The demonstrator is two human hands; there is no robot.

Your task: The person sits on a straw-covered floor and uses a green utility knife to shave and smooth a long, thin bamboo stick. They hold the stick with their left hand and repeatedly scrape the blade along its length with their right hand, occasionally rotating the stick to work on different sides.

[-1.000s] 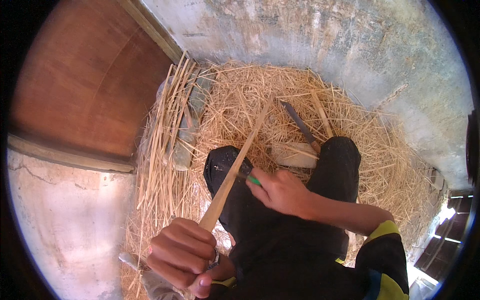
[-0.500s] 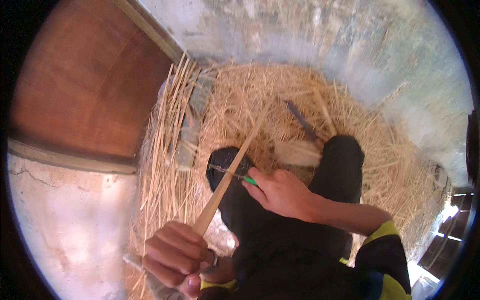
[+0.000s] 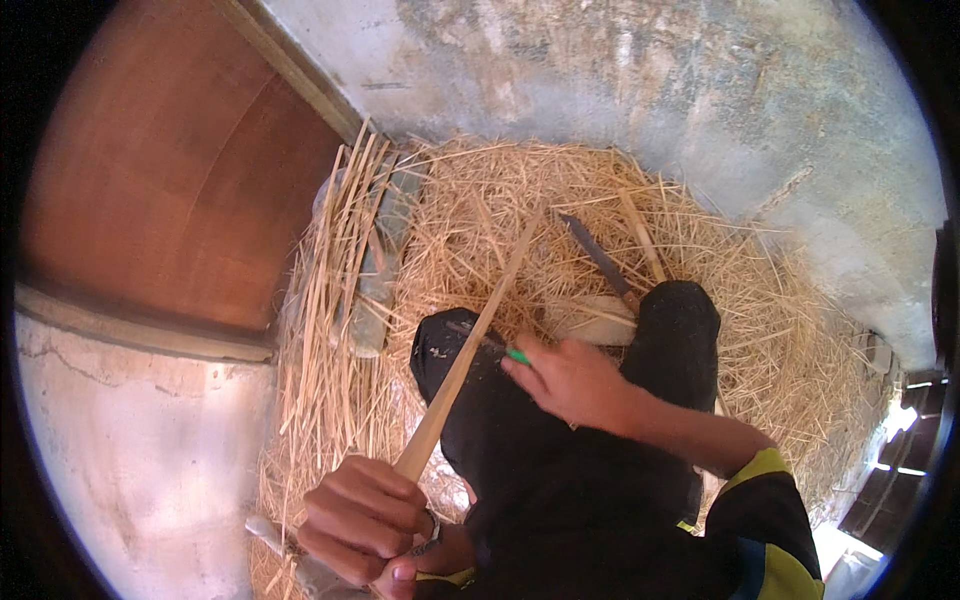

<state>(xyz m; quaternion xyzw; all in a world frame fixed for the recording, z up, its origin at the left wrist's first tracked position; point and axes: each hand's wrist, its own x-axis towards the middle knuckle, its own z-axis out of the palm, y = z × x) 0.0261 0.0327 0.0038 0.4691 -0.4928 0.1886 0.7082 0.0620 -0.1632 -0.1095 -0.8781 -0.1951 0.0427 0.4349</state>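
Note:
My left hand (image 3: 362,515) is closed in a fist round the near end of a long, pale bamboo strip (image 3: 465,362). The strip slants away to the upper right, passing over my left knee. In my right hand (image 3: 580,382), closed too, is a small knife (image 3: 516,355) with a green handle. Its dark blade points left toward the strip, close to the strip's right edge; against the black trousers I cannot tell whether they touch.
Pale shavings (image 3: 500,190) cover the floor. Beyond my knees lie a long dark-bladed knife (image 3: 592,250) and a light block (image 3: 590,320). Many thin strips (image 3: 325,280) are piled at the left, near a brown door panel (image 3: 170,170). A stained wall (image 3: 650,80) stands behind.
My right hand and the green-handled knife have moved slightly right, drawing the blade back from across the strip. My left hand has shifted a little right, still holding the strip.

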